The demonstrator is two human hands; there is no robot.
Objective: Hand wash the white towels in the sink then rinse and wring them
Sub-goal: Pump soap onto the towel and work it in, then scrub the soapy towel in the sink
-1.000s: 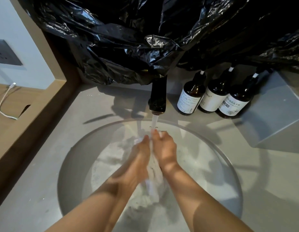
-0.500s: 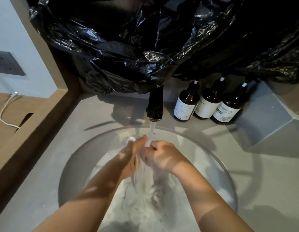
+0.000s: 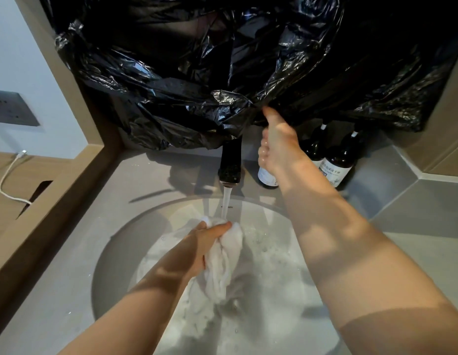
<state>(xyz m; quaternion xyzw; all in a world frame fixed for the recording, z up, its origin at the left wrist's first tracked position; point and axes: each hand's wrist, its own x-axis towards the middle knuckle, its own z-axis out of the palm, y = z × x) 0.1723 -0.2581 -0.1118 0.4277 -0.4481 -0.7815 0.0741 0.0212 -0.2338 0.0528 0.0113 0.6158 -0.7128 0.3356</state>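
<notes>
We judge rinsing in hand. Left hand [image 3: 204, 247] grips the towel [image 3: 222, 265] under the tap [image 3: 231, 162] stream, over the sink [image 3: 115, 252]. Right hand [image 3: 277, 147] hangs far off, apart, loosely curled, empty, by the plastic [image 3: 197, 73]. Wringing next would need both hands.

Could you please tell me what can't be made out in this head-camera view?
- Head view: whatever lies behind the right hand; the black plastic sheet covers the wall there.
- Head view: the labels of the bottles; the right forearm blocks one, and the print is too small on the others.
- Head view: the sink drain; the towel gripped by the left hand and foamy water cover it.
</notes>
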